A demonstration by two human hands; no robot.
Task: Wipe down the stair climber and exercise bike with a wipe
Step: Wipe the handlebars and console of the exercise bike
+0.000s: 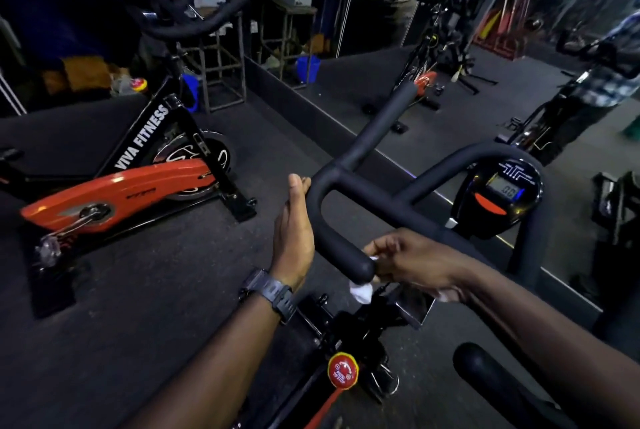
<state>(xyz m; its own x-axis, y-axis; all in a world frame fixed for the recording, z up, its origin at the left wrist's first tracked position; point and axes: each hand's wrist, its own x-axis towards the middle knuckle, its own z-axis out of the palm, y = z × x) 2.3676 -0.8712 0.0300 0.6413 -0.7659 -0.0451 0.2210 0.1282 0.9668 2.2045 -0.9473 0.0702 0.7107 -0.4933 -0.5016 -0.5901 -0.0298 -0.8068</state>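
I stand over an exercise bike whose black padded handlebar (349,172) fills the middle of the view. My left hand (292,231) rests flat against the bar's left bend, fingers straight, thumb up. My right hand (412,260) pinches a crumpled white wipe (362,291) against the rounded near end of the handlebar grip; part of the wipe hangs below the grip. The bike's console (502,196) with a small grey display sits to the right inside the bar loop. A red stop knob (343,369) is below on the frame.
A second bike (138,186), black with an orange cover and "VIVA FITNESS" lettering, stands to the left on the dark rubber floor. A wall mirror (450,64) runs along the right, reflecting bikes and a person. Metal stands and blue buckets sit at the back.
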